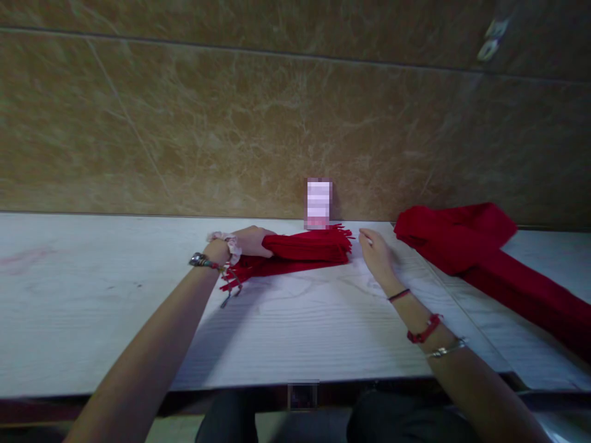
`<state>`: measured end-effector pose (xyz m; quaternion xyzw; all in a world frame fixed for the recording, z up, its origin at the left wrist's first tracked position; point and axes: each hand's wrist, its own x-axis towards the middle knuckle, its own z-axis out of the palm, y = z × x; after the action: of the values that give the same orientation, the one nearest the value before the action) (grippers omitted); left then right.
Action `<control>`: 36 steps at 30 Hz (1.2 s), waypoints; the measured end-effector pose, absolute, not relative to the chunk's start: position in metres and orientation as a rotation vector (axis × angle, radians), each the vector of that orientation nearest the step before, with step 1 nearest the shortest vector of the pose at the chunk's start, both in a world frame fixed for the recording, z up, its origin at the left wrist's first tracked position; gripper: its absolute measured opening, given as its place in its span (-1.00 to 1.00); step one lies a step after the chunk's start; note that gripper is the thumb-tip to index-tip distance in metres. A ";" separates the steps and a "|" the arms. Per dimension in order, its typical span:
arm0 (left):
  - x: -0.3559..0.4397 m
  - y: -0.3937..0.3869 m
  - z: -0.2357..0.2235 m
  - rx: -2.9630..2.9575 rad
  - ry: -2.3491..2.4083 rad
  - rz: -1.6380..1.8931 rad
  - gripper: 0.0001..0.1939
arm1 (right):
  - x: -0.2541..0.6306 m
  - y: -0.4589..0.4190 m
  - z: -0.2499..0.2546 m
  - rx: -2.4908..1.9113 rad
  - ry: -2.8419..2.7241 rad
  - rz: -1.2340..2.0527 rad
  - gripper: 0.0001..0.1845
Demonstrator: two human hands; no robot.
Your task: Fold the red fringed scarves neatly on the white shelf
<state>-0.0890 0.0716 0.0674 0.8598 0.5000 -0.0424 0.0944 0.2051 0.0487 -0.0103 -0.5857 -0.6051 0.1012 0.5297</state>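
Note:
A red fringed scarf lies folded into a narrow strip on the white table, its tassels showing at both ends. My left hand is closed around its left part, the fingers partly hidden by the cloth. Just off the right-hand fringe, my right hand rests near the tabletop with curled fingers. A small pale spot shows at its fingertips; whether that is a nail or a held thing, I cannot make out.
More red cloth lies loosely bunched at the right and trails off the view's edge. A phone-like upright object, blurred out, leans against the brown marbled wall behind the scarf. The white table has its front edge by my legs.

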 end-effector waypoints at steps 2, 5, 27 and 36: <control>-0.090 0.075 0.069 2.498 1.502 -0.088 -0.55 | 0.200 0.042 -0.005 -1.319 -1.494 0.090 -0.68; -0.092 0.080 0.068 2.479 1.488 -0.067 -0.54 | 0.195 0.038 -0.005 -1.324 -1.568 0.000 -0.67; -0.108 0.091 0.052 2.511 1.475 0.136 -0.58 | 0.185 0.049 -0.032 -1.833 -1.901 0.102 -0.81; -0.105 0.075 0.063 2.729 1.488 0.221 -0.55 | 0.180 0.047 -0.019 -1.779 -1.924 -0.101 -0.74</control>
<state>-0.1052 0.0751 0.0625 0.8757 0.4775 0.0708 0.0125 0.1795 0.0466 -0.0193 -0.6557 -0.7092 -0.0374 0.2564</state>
